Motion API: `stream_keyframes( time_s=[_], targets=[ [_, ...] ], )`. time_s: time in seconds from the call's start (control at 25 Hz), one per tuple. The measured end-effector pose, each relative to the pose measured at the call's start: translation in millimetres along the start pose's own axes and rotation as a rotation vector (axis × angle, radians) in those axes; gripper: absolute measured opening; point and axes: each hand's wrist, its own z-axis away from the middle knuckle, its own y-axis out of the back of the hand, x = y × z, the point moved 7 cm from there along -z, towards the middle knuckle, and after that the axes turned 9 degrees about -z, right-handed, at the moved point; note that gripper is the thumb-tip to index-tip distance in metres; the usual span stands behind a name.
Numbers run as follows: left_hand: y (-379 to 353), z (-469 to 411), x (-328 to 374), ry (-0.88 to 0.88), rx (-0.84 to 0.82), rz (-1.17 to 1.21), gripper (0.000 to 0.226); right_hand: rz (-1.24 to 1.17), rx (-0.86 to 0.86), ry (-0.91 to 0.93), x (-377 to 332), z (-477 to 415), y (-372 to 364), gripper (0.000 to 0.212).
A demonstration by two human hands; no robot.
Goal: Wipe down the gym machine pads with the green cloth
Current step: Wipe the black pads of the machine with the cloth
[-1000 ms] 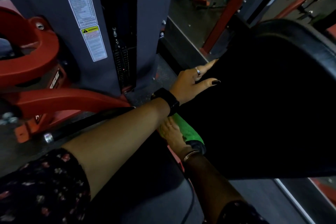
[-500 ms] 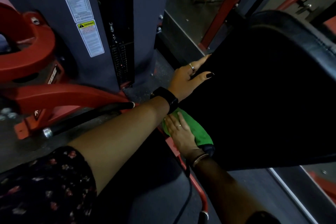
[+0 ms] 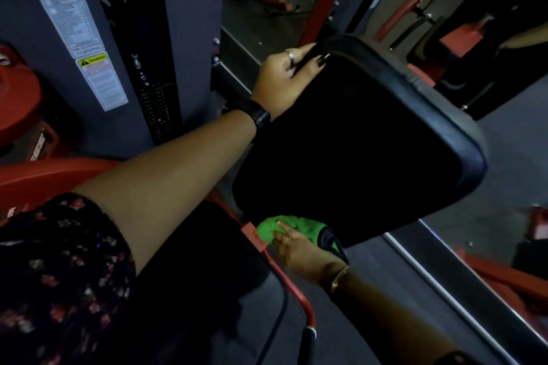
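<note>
Your right hand (image 3: 296, 249) had its fingers closed over the bunched green cloth (image 3: 299, 227), pressing it against the near lower edge of the black pad (image 3: 355, 157). Your left hand (image 3: 281, 80) gripped the pad's far left corner, fingers hooked round the rim, apparently to steady it. A red frame tube (image 3: 309, 315) ran just left of the cloth and on toward you. I judged you were wiping the pad's near edge. Whether the broad face was already done I could not tell. The next move called for sweeping the cloth along that edge with firm pressure while your left hand braced the pad.
</note>
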Motion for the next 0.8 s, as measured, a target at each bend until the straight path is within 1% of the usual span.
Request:
stream_keyframes(
  time_s=[0.04,0.08,0.12,0.16,0.2,0.24,0.28,0.32,0.4,0.48,0.56,0.6,0.64,0.68,0.72,0.76,0.8],
  targets=[
    [2.0,-0.4,5.2,0.007,0.0,-0.037,0.045,0.071,0.033,-0.045,9.0,3.2,10.1,0.038],
    [0.5,-1.2,12.1,0.008,-0.002,-0.063,0.044,0.101,0.121,-0.083,19.7,12.9,23.1,0.025],
    [-1.5,-3.1,18.7,-0.044,-0.005,-0.101,0.042,0.076,0.177,-0.134,30.9,24.4,33.4,0.021],
    [-3.9,-4.3,20.8,-0.033,-0.015,-0.134,0.041,0.073,0.325,-0.17,37.9,33.3,44.3,0.023],
    [-3.9,-5.8,19.9,-0.036,-0.023,-0.153,0.041,0.067,0.437,-0.207,44.0,42.2,53.2,0.021],
    [-3.4,-6.5,19.3,-0.03,-0.033,-0.163,0.042,0.065,0.504,-0.245,51.2,52.1,62.1,0.02],
    [-2.9,-5.8,21.2,-0.026,-0.044,-0.175,0.043,0.059,0.573,-0.303,62.0,66.9,77.7,0.026],
    [-2.9,-4.4,23.0,-0.025,-0.048,-0.198,0.045,0.053,0.69,-0.362,74.7,85.0,92.1,0.031],
    [-3.9,-3.7,26.4,-0.032,-0.054,-0.24,0.046,0.049,0.834,-0.505,103.2,126.3,128.7,0.033],
    [-6.6,-4.4,30.0,-0.065,-0.091,-0.257,0.044,0.045,0.917,-0.692,127.4,157.7,159.2,0.038],
    [-8.3,-5.1,37.3,-0.108,-0.118,-0.283,0.037,0.055,0.952,-0.847,148.4,178.9,184.5,0.046],
    [-9.6,-5.6,41.7,-0.128,-0.127,-0.296,0.034,0.015,0.958,-0.94,162.9,188.0,194.6,0.05],
    [-11.0,-6.9,45.5,-0.148,-0.133,-0.31,0.031,-0.073,0.966,-1.048,180.0,196.0,201.4,0.055],
    [-13.6,-8.2,49.9,-0.179,-0.144,-0.332,0.03,-0.215,0.994,-1.154,197.8,203.4,206.4,0.058],
    [-17.4,-11.4,56.0,-0.215,-0.161,-0.372,0.03,-0.355,1.03,-1.219,214.0,208.5,212.3,0.059],
    [-21.3,-14.1,61.5,-0.243,-0.179,-0.423,0.032,-0.447,1.057,-1.22,224.9,209.1,218.4,0.059],
    [-25.4,-16.6,67.1,-0.272,-0.201,-0.484,0.034,-0.471,1.069,-1.192,229.6,208.0,221.9,0.06]
  ],
)
